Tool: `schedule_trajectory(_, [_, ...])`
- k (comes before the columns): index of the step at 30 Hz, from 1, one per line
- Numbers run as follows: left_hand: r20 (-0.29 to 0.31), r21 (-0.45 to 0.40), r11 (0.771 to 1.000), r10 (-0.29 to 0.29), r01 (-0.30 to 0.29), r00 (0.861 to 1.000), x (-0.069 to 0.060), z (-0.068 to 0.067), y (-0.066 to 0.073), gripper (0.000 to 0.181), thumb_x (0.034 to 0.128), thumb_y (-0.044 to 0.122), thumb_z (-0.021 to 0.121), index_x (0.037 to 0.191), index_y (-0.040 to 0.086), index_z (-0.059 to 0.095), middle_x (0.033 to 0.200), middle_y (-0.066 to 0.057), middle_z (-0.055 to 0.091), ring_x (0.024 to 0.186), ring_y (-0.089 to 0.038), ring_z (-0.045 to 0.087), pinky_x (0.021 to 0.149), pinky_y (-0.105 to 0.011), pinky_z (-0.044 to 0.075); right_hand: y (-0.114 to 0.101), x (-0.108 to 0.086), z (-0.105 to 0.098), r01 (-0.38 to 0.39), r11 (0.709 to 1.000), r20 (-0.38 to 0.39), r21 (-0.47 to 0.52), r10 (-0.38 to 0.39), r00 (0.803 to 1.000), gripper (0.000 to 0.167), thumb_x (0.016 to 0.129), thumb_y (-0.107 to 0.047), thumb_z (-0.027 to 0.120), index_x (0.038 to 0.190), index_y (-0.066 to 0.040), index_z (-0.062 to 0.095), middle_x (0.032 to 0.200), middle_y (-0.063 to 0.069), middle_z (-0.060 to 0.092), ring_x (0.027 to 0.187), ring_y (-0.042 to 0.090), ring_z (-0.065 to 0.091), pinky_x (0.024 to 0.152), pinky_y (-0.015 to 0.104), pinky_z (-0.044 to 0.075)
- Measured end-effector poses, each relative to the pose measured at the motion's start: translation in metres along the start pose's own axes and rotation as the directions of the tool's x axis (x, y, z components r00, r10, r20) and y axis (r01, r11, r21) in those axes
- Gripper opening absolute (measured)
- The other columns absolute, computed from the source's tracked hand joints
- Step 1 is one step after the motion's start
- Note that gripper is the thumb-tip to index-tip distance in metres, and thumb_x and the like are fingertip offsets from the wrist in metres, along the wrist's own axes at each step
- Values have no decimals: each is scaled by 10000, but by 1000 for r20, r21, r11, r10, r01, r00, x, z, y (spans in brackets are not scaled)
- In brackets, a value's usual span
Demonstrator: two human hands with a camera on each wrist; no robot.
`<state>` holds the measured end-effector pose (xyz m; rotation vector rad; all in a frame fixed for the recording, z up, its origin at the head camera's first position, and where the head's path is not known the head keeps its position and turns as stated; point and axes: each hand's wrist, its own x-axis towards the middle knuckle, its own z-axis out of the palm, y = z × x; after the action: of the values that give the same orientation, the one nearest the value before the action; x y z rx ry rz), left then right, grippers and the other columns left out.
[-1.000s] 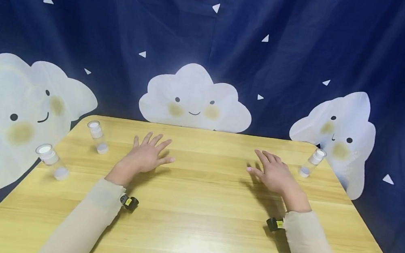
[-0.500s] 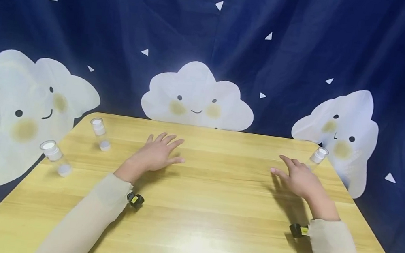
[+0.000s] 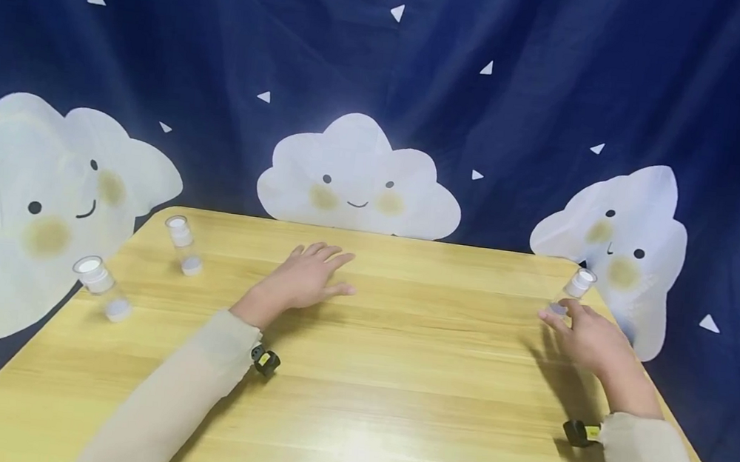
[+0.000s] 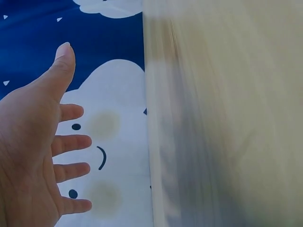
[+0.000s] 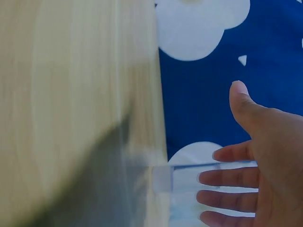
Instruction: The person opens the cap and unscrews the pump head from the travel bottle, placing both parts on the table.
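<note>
My right hand (image 3: pixel 600 344) is just in front of a small clear bottle with a white top (image 3: pixel 581 281), at the table's far right. In the right wrist view, its fingers are spread and straight, thumb apart, with the bottle (image 5: pixel 182 187) just beyond the fingertips; whether they touch cannot be told. The fingers partly cover the bottle's lower part in the head view. My left hand (image 3: pixel 301 280) hovers over the table left of the middle, holding nothing. In the left wrist view, that hand (image 4: pixel 28 146) has its thumb and fingers extended.
Two similar clear bottles stand upright on the left: one farther back (image 3: pixel 180 236), one nearer (image 3: pixel 98 279) by the left edge. The wooden table (image 3: pixel 356 378) reaches a dark blue curtain (image 3: pixel 360 51) with white clouds. Small black cameras (image 3: pixel 266 361) sit at both wrists.
My right hand has moved right, up to the bottle on that side. The left hand has drifted a little right and slightly away from me. The bottles have stayed where they stand.
</note>
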<state>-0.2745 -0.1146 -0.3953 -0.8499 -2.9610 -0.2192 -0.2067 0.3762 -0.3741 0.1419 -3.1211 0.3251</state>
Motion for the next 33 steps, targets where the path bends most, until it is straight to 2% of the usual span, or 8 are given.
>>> schedule_trajectory(5, [-16,-11,1000,21,-22,1000,7,1,3,804,918,727,361,1514,188,364,1517,-114,375,1389,-346,313,1100,-617,229,10,5,-1,-28,1000,-24,-9,28,999,804,1002,-610,313,1348,107,421,1270,411,476,1140,610,436,870,702,353])
schedule_trajectory(12, [-11,-6,1000,11,-11,1000,17,5,10,763,935,690,395,1517,199,357,1524,-90,369,1400,-333,298,1119,-591,212,24,12,0,-76,997,-131,-3,75,989,829,983,-624,365,1265,149,471,1198,406,522,1057,614,483,881,682,368])
schedule_trajectory(15, [-12,-11,1000,15,-15,1000,22,6,14,736,947,657,425,1517,198,357,1524,-92,370,1402,-335,293,1124,-585,203,30,16,0,-89,996,-144,-4,87,986,834,979,-627,375,1260,154,462,1183,409,524,1032,618,488,858,678,380])
schedule_trajectory(19, [-17,-23,999,24,-25,1000,29,6,18,718,957,624,447,1511,174,367,1516,-105,377,1400,-348,293,1124,-589,198,36,21,1,-102,995,-133,-6,101,986,848,973,-642,366,1278,146,437,1190,410,515,1032,621,482,850,682,377])
schedule_trajectory(23, [-25,-25,1000,13,-14,1000,35,8,21,744,953,663,392,1509,170,366,1512,-103,386,1396,-340,304,1127,-570,213,39,29,3,-114,993,-142,6,113,983,840,960,-663,368,1263,118,435,1174,391,527,1018,610,493,813,678,384])
schedule_trajectory(26, [-31,-25,1000,1,-2,1000,41,13,23,784,939,705,337,1506,166,370,1503,-108,399,1390,-331,319,1128,-551,229,41,34,4,-126,992,-165,21,127,978,819,948,-679,375,1224,88,449,1138,363,551,994,595,511,772,668,392])
schedule_trajectory(33, [-29,-19,1000,-4,3,1000,56,25,32,766,941,698,347,1502,178,380,1492,-84,418,1379,-311,339,1118,-532,260,52,35,8,-164,984,-166,76,174,971,818,913,-715,405,1205,45,481,1131,329,575,984,540,535,758,635,396])
